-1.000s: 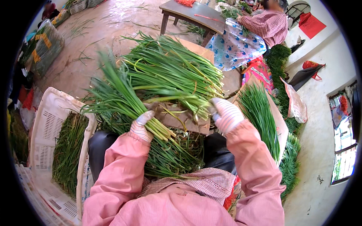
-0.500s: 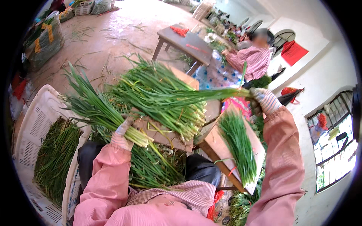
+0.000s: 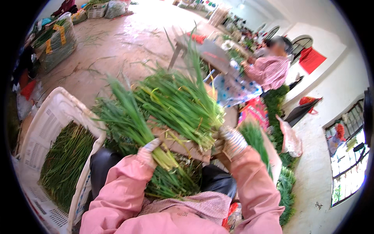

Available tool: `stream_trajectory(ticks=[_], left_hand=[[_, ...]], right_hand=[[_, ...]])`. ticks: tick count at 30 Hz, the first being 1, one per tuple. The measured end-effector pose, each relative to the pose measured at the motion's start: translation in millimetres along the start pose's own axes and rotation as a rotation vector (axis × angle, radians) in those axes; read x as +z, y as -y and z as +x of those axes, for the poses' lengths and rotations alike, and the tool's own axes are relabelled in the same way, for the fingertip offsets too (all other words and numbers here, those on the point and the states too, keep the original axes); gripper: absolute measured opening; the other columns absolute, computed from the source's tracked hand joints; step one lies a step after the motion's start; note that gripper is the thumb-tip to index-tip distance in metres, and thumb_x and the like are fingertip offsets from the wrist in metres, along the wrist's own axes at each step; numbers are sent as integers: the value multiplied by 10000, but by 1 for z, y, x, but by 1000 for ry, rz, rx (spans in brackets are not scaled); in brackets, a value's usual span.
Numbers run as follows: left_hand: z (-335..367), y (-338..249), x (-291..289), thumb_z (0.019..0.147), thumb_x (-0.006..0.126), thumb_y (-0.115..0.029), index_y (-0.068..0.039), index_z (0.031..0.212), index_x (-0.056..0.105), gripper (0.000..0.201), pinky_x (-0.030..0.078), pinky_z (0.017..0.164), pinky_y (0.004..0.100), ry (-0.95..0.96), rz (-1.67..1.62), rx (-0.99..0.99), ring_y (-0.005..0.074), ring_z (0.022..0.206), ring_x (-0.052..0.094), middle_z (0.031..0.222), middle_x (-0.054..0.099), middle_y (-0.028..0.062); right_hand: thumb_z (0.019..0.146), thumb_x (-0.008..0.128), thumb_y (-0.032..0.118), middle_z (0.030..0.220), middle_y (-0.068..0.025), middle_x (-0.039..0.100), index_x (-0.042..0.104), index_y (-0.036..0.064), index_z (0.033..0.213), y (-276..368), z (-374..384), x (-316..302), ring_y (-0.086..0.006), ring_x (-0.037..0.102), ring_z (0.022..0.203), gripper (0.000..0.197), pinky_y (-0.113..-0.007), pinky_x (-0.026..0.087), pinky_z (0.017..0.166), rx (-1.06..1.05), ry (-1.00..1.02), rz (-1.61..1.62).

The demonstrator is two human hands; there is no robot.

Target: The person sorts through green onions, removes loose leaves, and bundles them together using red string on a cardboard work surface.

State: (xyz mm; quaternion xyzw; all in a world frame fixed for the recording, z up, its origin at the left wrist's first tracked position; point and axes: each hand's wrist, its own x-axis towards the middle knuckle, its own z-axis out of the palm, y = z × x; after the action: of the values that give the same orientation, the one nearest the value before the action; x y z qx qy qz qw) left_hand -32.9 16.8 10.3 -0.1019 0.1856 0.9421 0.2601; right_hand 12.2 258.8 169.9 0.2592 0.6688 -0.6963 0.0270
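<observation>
My left hand point(image 3: 148, 153), in a pale striped glove, is closed around a bunch of garlic chives point(image 3: 132, 117), its pale stem ends pointing down toward my lap. A large pile of garlic chives point(image 3: 175, 105) lies on a small board point(image 3: 198, 154) in front of me, stem ends to the right. My right hand point(image 3: 233, 141), gloved too, is at that pile's right end. Its fingers close on the stem ends of a few chives point(image 3: 200, 78) whose leaves stand up, blurred. More loose chives point(image 3: 167, 183) lie over my lap, below the board.
A white crate point(image 3: 99, 132) of chives stands at my left. To the right, another bunch point(image 3: 255, 140) lies on a slanted board point(image 3: 272, 156). A dark table point(image 3: 210, 54) and a seated person point(image 3: 269, 70) are ahead. Packed bags point(image 3: 62, 43) sit far left.
My right hand has come down and left from the far right to the pile's stem ends, and its chives have swung upright. My left hand's bunch has shifted slightly right and turned steeper.
</observation>
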Motion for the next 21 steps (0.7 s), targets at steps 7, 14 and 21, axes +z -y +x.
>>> stream_trajectory(ticks=[7, 14, 21], left_hand=[[-2, 18, -39, 677, 775, -89, -59, 971, 596, 345, 524, 631, 352, -274, 334, -125, 209, 704, 611, 834, 644, 66], [17, 39, -47, 672, 805, -234, -89, 999, 578, 424, 517, 659, 377, -202, 481, -81, 222, 759, 598, 868, 619, 44], [14, 40, -34, 659, 774, -86, -70, 947, 597, 339, 545, 679, 387, -142, 462, -78, 236, 733, 618, 838, 624, 61]], right_hand=[[877, 582, 342, 779, -38, 600, 549, 48, 1082, -158, -5, 30, -103, 543, 569, 360, -246, 469, 504, 254, 322, 87], [908, 529, 256, 758, -18, 598, 563, 46, 1127, -175, -36, 35, -91, 528, 627, 305, -238, 461, 576, -13, 447, -377], [732, 724, 442, 1107, -126, 566, 447, -26, 1247, -181, -5, 19, -154, 525, 993, 749, -296, 426, 884, 144, 711, -35]])
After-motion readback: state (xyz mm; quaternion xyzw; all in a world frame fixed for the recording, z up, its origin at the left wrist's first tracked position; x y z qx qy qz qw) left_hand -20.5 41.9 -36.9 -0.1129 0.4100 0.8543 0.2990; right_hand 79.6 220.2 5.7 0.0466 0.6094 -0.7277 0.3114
